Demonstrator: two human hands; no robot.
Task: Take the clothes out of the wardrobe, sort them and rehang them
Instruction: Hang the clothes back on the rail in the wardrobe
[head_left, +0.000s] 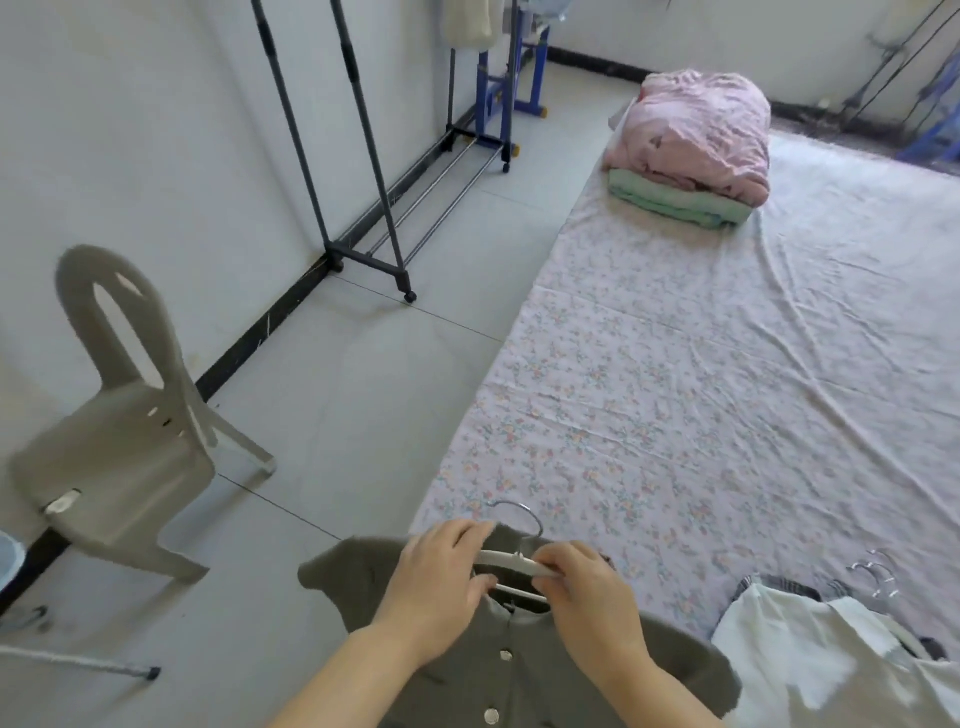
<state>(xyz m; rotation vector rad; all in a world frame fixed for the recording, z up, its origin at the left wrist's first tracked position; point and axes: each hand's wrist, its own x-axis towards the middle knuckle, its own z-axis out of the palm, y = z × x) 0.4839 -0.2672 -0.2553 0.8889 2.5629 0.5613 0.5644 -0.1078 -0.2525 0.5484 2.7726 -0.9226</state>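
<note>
At your far left a grey chair stands on the floor against the wall, its back towards you. Past it, a rack on castors runs along the same wall; a pale garment hangs at its far end, mostly out of view.

Low in the centre you hold a grey cardigan with white buttons over the floor, just beside the bed's near corner. Your left hand has its grip clamped on the left arm of a white hanger at the collar. The hanger's metal hook points away from you. Your right hand has its grip clamped on the hanger's right arm, fingers curled over it. The hanger's lower bar sits inside the neckline.

To the right lies the bed under a floral sheet, with a pink quilt folded at its far end. At the near right corner a white garment lies on the bed, with spare hangers just beyond it.
</note>
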